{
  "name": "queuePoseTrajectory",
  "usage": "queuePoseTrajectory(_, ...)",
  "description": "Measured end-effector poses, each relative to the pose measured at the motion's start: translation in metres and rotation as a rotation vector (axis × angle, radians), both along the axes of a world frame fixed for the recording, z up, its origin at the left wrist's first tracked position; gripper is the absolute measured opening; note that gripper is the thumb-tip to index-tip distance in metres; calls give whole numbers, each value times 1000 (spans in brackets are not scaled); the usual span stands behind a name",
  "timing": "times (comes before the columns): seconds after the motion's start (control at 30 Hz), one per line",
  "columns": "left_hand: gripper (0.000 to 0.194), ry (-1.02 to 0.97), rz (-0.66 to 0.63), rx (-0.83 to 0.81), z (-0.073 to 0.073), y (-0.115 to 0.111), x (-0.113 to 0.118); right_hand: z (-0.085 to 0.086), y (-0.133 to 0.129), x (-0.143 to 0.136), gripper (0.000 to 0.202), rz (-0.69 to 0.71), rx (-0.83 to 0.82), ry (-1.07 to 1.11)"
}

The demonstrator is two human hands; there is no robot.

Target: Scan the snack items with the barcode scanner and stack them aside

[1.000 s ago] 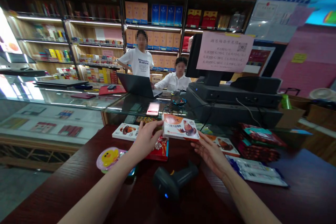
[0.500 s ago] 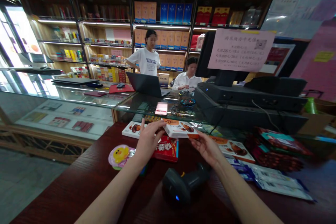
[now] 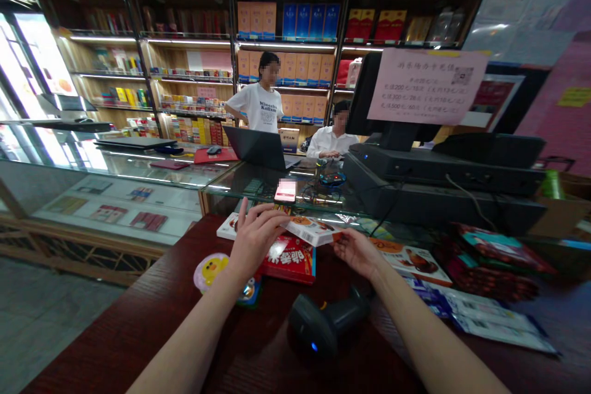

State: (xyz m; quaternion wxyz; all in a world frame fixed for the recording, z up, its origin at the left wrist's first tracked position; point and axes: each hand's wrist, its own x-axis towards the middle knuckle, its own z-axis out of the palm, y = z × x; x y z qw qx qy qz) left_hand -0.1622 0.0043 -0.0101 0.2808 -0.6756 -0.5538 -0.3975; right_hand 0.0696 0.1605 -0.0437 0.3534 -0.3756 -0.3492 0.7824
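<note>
A flat white and orange chocolate box (image 3: 313,235) is held up between my two hands, tilted with a barcoded side edge facing me. My left hand (image 3: 259,235) grips its left end, the index finger raised. At its right corner, my right hand (image 3: 360,252) pinches it between thumb and fingers. Below lies a red snack box (image 3: 292,263) with white lettering. Partly behind my left hand is another white chocolate box (image 3: 227,228). A yellow duck package (image 3: 213,268) sits beside my left wrist. Nearer to me rests a black barcode scanner (image 3: 321,325), its blue light on.
To the right are another chocolate box (image 3: 415,260), blue and white packets (image 3: 496,319) and dark red snack bags (image 3: 494,265). A monitor with a pink sign (image 3: 427,86) stands behind. A phone (image 3: 285,191) and laptop (image 3: 253,149) lie on the glass counter; two people are beyond it.
The chocolate box has turned in my hands, so its barcoded edge now shows more. My left hand has shifted slightly left, uncovering more of the red box.
</note>
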Motion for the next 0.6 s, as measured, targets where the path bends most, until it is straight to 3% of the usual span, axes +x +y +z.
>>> queuePoseTrajectory(0.23, 25, 98, 7, -16, 1, -3, 2, 0, 10, -13, 21, 28, -3, -28)
queuePoseTrajectory(0.47, 25, 97, 88, -22, 0, -3, 0, 4, 2, -19, 12, 54, 46, -29)
queuePoseTrajectory(0.6, 26, 118, 102, -9, -5, -1, -5, -1, -5, 0, 25, -72, 317, -253)
